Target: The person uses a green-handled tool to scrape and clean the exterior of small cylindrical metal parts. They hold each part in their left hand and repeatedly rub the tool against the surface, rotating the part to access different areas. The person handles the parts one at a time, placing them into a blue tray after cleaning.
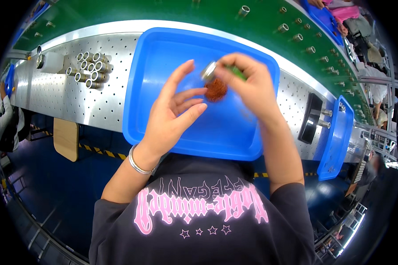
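My right hand, blurred by motion, pinches a short silvery metal cylinder over the large blue tray. Something green shows between its fingers, its kind unclear. Below the cylinder lies a heap of small reddish-brown pieces on the tray floor, too fine to make out singly. Left of the heap, my left hand hangs with fingers spread, palm turned toward the cylinder. Nothing shows in it, and its fingertips are close to the heap's left edge.
Several metal cylinders stand grouped on the perforated metal bench at left. Beyond it runs a green conveyor carrying more cylinders. At right are a black box and a second blue tray. A wooden stool stands below left.
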`<state>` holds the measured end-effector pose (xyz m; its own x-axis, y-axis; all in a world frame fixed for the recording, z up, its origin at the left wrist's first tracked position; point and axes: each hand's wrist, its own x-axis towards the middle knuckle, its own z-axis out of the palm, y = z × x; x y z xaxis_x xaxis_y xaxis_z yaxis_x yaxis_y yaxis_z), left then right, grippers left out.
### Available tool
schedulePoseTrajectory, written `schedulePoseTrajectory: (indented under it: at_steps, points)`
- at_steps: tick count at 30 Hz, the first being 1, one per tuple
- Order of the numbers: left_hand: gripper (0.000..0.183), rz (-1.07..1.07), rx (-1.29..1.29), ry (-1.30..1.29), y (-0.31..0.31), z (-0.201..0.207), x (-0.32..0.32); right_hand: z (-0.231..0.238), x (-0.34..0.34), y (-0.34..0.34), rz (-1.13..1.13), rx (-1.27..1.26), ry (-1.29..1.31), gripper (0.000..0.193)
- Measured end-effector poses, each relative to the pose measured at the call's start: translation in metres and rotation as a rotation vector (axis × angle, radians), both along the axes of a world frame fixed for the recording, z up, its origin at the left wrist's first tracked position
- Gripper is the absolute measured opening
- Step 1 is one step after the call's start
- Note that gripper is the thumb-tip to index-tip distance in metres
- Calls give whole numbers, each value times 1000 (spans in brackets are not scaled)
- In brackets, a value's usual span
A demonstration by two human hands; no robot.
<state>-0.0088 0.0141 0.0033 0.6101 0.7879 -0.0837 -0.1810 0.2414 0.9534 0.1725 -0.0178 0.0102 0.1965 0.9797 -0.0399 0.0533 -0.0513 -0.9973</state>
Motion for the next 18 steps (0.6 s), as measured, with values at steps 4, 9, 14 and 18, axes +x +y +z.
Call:
schedulePoseTrajectory:
  at_steps: [4,9,14,18]
  points:
    - [39,72,274,148,19,-9,-23,-24,84,54,-300,129,-525,20]
    - [17,461,719,390,57,-24,-58,-73,191,87,-418,-57,-915,26]
    - [25,769,886,750,89,-50,-118,-81,182,91,-521,37,-885,26]
    - [30,750,722,851,95,-62,-138,-54,124,80,-501,20,-681,22]
